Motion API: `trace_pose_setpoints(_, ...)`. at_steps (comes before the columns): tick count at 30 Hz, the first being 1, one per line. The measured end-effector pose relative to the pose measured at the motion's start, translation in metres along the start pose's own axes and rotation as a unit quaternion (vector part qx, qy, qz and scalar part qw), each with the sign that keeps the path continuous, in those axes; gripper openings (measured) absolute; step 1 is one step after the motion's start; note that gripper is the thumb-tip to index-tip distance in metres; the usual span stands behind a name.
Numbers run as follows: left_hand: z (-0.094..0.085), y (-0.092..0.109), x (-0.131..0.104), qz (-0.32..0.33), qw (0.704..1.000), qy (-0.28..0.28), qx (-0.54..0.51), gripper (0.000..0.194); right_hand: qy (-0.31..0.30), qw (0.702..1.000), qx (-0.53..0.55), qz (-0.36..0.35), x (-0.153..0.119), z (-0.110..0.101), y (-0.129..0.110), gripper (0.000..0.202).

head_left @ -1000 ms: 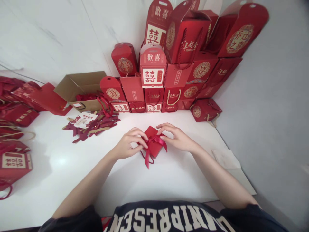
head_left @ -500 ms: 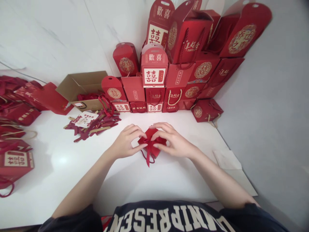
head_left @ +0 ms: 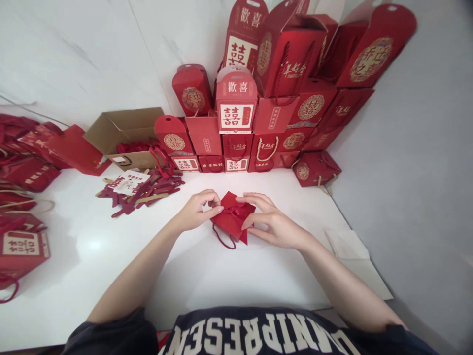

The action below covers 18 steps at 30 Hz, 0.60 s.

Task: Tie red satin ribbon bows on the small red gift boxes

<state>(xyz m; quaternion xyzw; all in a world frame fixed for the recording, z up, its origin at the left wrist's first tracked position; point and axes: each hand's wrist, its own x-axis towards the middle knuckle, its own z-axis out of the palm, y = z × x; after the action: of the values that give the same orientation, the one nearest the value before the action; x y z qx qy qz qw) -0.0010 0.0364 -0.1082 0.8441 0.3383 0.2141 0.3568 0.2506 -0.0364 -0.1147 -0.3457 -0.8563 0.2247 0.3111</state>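
Observation:
A small red gift box [head_left: 226,224] with a pointed top sits on the white table in front of me. A red ribbon bow [head_left: 235,210] lies across its top, and a dark red cord handle [head_left: 223,240] loops out at its near side. My left hand [head_left: 199,209] is at the box's left corner, its thumb and forefinger closed in a pinch by the ribbon's left end. Over the right side, my right hand [head_left: 271,222] has its fingers spread, close to the bow. One ribbon tail [head_left: 244,237] hangs below its thumb.
Stacked red gift boxes [head_left: 236,118] line the back of the table [head_left: 185,276]. To the left are a pile of dark red strips [head_left: 148,192], an open cardboard box [head_left: 127,123] and more red boxes [head_left: 24,244]. White paper [head_left: 347,244] lies at right, near a grey wall.
My hands have moved slightly apart, the left leftward and the right rightward and down. The ribbon tail that hung at the front now lies toward the right, and the bow is spread wider.

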Motion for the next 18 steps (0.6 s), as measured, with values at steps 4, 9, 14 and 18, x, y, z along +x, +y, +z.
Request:
trace_pose_setpoints(4,0.003,-0.002,0.000,-0.009,1.000,0.008,-0.001,0.016,-0.038,0.998,0.042,0.000,-0.004,-0.008,-0.001,0.008)
trace_pose_setpoints(9,-0.001,0.002,-0.004,0.035,0.998,0.045,0.003,0.013,-0.057,0.989,0.136,0.015,0.005,-0.026,-0.004,0.030)
trace_pose_setpoints(14,-0.011,0.014,-0.010,0.127,0.990,0.014,0.059,0.011,0.045,0.983,0.161,0.078,0.031,-0.024,0.016,0.024)
trace_pose_setpoints(18,-0.014,0.020,-0.013,0.153,0.980,0.000,0.130,0.009,-0.015,0.984,0.152,0.095,0.052,-0.007,0.035,0.026)
